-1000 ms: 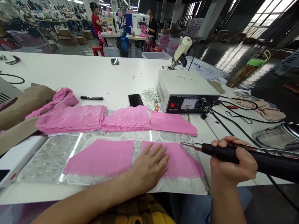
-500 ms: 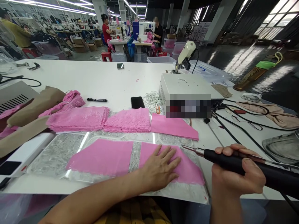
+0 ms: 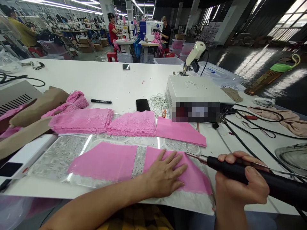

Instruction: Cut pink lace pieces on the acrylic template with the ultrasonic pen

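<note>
Where left grip [image 3: 165,175] rests, cloth [image 3: 195,176] underlies.

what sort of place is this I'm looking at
Probably a garment workshop: sewing machines stand in the background, stacked pink lace lies nearby, and the left hand rests on a flat pink fabric panel.

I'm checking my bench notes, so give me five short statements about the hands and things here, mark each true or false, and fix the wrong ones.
1. The bare left hand rests flat on the right-side flat pink fabric panel. True.
2. The right-side panel touches the left-side flat pink fabric panel. False: a gap separates the two panels.
3. The bare right hand holds a black-handled, metal-tipped tool. True.
4. The slim black marker pen lies on the right-side panel. False: the pen lies on the white tabletop.
5. The black rectangular phone lies beside the tangled pale string. True.
</note>
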`<state>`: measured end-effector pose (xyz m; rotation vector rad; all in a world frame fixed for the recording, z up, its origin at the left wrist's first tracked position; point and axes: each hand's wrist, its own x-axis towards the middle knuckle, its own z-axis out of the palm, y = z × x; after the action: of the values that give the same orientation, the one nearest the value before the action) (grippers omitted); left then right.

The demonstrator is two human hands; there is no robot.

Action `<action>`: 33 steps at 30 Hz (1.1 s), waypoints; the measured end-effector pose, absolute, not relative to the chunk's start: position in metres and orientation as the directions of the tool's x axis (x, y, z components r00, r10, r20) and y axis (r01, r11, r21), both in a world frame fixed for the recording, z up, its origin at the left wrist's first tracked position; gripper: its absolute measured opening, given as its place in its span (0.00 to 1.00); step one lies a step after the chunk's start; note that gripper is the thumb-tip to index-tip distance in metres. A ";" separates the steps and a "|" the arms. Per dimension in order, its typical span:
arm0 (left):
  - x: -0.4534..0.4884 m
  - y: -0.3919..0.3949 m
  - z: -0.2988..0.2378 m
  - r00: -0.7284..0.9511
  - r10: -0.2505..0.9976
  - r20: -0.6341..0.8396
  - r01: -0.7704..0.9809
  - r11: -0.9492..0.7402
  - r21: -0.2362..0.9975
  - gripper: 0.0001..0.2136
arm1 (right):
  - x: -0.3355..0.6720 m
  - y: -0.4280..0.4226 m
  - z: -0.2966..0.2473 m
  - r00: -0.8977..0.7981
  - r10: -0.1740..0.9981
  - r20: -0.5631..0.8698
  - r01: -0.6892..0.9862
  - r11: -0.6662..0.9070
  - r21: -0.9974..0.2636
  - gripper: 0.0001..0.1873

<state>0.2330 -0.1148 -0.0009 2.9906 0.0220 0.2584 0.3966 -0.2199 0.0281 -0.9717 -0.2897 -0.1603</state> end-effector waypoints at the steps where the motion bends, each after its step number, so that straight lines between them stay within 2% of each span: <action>1: 0.233 -0.115 0.000 0.986 0.025 0.164 0.002 -0.990 0.144 0.25 | 0.397 -0.220 0.028 0.949 -0.007 0.316 0.266 0.557 -0.787 0.09; 8: 0.234 -0.114 0.000 0.987 0.019 0.157 -0.009 -0.985 0.175 0.25 | 0.396 -0.217 0.030 0.937 0.021 0.348 0.284 0.531 -0.798 0.09; 16: 0.234 -0.112 0.005 0.993 -0.007 0.114 -0.029 -0.981 0.192 0.26 | 0.397 -0.217 0.035 0.958 -0.024 0.287 0.257 0.524 -0.812 0.10; 33: 0.235 -0.112 0.003 0.980 -0.007 0.198 -0.033 -0.991 0.128 0.25 | 0.392 -0.216 0.032 0.923 0.028 0.385 0.320 0.501 -0.804 0.09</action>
<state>0.2346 -0.1122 0.0026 2.9953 -0.0300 0.2986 0.3917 -0.2163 0.0325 -1.0367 -0.3727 -0.1816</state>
